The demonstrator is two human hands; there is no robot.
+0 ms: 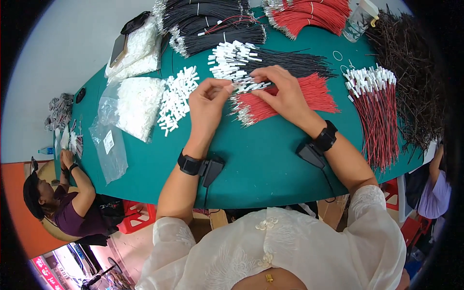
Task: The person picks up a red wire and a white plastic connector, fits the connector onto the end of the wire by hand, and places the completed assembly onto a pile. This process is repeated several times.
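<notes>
The left hand (207, 104) pinches a small white plastic connector housing (228, 88) between thumb and fingers, above the green table (261, 164). The right hand (282, 92), at 3 o'clock from it, is closed narrow on thin wire ends; what exactly it grips is hidden under the fingers. Just below both hands lies a bundle of red wires with metal tips (285, 102). At 9 o'clock is a loose pile of white housings (176, 99); a clear plastic bag of them (137, 107) lies beyond
</notes>
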